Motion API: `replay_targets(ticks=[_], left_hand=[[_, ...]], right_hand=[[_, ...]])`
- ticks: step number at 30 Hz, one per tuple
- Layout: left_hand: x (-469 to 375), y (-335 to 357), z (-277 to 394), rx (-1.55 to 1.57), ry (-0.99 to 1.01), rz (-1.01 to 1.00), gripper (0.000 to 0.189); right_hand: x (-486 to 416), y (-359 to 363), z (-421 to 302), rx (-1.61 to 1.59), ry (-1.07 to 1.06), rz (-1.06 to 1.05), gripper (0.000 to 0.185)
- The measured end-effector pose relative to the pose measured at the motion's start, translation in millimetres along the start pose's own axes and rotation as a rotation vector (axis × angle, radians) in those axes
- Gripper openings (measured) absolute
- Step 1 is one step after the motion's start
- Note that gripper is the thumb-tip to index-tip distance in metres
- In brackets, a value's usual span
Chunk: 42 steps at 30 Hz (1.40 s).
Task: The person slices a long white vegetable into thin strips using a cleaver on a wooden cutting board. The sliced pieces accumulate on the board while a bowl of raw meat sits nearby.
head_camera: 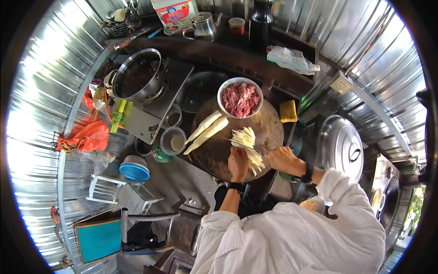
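Observation:
A round wooden chopping board (219,161) lies before me. Near its middle is a pile of thin pale vegetable strips (243,136), with flat uncut slices (256,163) of the same vegetable on its near side. My left hand (238,163) presses on these slices with curled fingers. My right hand (284,159) grips a kitchen knife, its handle mostly hidden in the fist; the thin blade (244,146) shows nearly edge-on between strips and slices. Two whole peeled pale stems, perhaps water bamboo shoots (208,132), lie at the board's left. A white bowl (222,109) of cut raw meat (240,99) stands at the far edge.
A steel pot (138,73) sits on a gas stove (142,121) at the left. Plastic tubs (172,140) stand beside the board. A yellow sponge (288,111) is at the right, near a large metal lid (339,147). A kettle (204,27) stands on the back shelf.

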<state>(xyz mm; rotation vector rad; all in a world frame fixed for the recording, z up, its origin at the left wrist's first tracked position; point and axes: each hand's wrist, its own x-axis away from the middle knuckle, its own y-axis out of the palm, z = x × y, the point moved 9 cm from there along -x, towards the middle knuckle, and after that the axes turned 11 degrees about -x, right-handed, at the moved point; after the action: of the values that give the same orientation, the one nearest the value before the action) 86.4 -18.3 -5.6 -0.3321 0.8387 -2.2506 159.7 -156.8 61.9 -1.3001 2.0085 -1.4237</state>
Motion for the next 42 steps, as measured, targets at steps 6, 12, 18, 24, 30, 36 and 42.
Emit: replay_targets(ticks=[6,12,18,24,30,36,42], left_hand=[[-1,0,0,-0.02,-0.019,-0.017,0.018],[3,-1,0,-0.035,0.005,-0.008,0.018],[1,-2,3,-0.007,0.029,-0.001,0.018],[18,-2,4,0.032,-0.094,-0.022,0.024],[21,6,3,0.005,-0.122,-0.038,0.025],[23,5,2,-0.067,-0.144,-0.069,0.023],[20,4,5,-0.05,-0.145,-0.059,0.021]], right_hand=[[-2,-1,-7,0.018,-0.039,-0.022,0.018],[-1,4,-7,0.013,-0.013,-0.038,0.018],[0,5,-1,-0.026,-0.031,0.023,0.018],[-1,6,-3,0.04,-0.042,0.006,0.016],[4,-5,-7,-0.039,0.0,-0.003,0.022],[4,0,-12,-0.016,-0.039,0.029,0.022],[-2,2,-13,0.014,-0.069,0.031,0.017]])
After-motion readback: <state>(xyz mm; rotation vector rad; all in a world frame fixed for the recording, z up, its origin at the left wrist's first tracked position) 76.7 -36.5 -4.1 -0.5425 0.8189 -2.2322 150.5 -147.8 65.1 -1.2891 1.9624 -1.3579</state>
